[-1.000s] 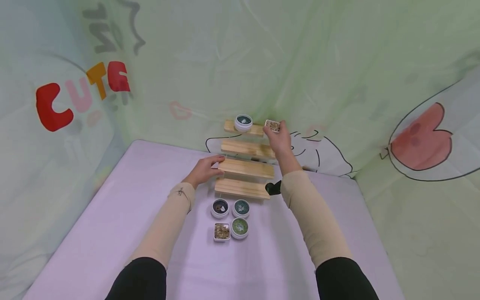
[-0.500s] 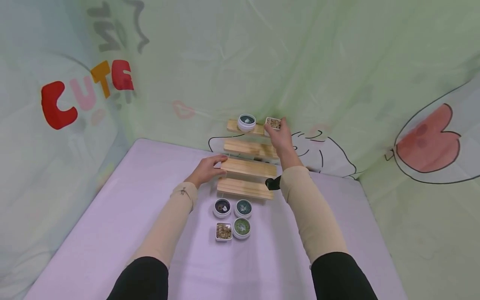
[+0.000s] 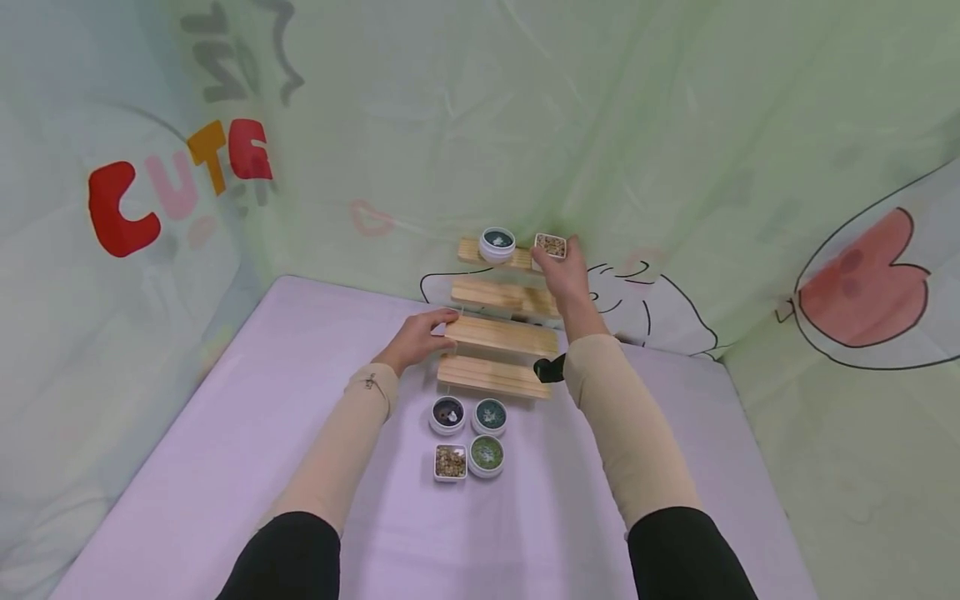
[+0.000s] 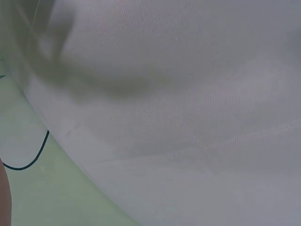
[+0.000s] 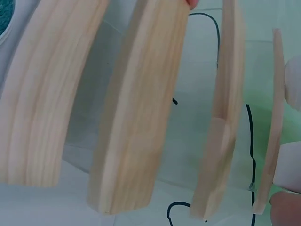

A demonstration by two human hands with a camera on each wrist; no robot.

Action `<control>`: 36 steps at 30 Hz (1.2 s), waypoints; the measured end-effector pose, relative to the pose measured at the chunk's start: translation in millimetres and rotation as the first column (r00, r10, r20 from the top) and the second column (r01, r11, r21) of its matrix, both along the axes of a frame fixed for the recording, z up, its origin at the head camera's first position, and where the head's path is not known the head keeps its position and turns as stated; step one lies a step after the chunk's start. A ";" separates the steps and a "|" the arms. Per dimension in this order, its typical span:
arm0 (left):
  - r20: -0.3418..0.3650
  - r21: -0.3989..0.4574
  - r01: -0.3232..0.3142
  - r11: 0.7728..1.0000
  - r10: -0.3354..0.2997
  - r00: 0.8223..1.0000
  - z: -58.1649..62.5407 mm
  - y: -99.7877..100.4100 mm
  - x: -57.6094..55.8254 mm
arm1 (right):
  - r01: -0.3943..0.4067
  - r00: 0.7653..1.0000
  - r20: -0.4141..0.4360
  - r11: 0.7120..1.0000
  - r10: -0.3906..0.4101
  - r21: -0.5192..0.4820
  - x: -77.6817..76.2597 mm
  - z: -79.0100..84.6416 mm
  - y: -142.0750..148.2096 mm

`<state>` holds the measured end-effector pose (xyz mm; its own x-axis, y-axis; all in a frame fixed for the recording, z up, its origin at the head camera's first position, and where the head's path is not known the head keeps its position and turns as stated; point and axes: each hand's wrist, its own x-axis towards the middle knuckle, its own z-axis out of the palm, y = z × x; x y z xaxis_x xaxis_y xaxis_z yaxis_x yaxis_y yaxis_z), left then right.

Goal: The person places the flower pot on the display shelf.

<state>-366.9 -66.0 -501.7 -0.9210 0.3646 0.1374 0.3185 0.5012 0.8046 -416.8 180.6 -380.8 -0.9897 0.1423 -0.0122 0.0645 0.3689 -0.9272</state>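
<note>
A tiered wooden shelf stand rises at the far side of the table. My left hand holds the left end of its second board from the bottom, thumb in front and fingers behind. At the right end of the top board, my right hand grips a small square white pot filled with gravel. That square pot is right at the top board in the right wrist view. A round white pot with a dark teal top sits on the same board, to the left.
Near the stand's foot are three round pots, one dark, one teal and one green, plus another square gravel pot. A printed green curtain hangs behind the lilac tabletop.
My right hand has brought the square pot slightly down and in to the top board's right end. My left hand keeps its place on the stand. The whole view has shifted slightly.
</note>
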 end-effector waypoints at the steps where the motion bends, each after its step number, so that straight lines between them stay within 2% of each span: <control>1: 0.004 -0.001 -0.001 1.000 0.001 1.000 -0.1 0.0 0.0 | 0.006 1.000 -0.008 1.000 -0.006 -0.008 0.6 -1.9 0.4; 4: -0.002 0.011 0.005 1.000 -0.005 1.000 -0.4 -0.9 0.0 | 0.014 0.999 -0.050 1.000 -0.015 -0.013 3.6 -9.9 2.3; 10: -0.034 0.036 0.023 0.999 -0.021 0.999 -6.5 -3.3 -4.8 | -0.016 0.993 -0.116 1.000 0.018 0.016 17.8 -23.5 4.5; 13: -0.014 0.028 0.015 1.000 -0.014 1.000 -6.4 -2.7 -4.7 | -0.038 0.989 -0.139 0.999 0.043 0.039 29.6 -29.5 4.7; 14: 0.012 0.018 0.007 1.000 -0.007 1.000 -3.4 -1.9 -3.0 | -0.050 0.988 -0.145 0.998 0.055 0.035 34.3 -31.4 4.5; 20: 0.015 -0.016 -0.009 1.000 0.010 1.000 -0.2 -1.3 -2.2 | -0.100 0.982 -0.158 0.995 0.102 0.018 66.5 -45.9 1.3; 27: 0.013 -0.011 -0.004 1.000 0.004 1.000 -1.7 -4.3 -3.8 | -0.131 0.984 -0.121 0.991 0.132 0.017 105.5 -71.9 -1.1; 36: -0.003 -0.008 0.003 1.000 -0.003 1.000 -1.3 -9.2 0.6 | -0.143 0.986 -0.083 0.990 0.143 0.010 166.4 -110.4 -8.4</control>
<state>-366.2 -75.1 -503.0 -0.9195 0.3685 0.1369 0.3222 0.5070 0.7995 -250.4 172.2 -491.2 -0.9974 -0.0008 0.0717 -0.0669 0.3721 -0.9258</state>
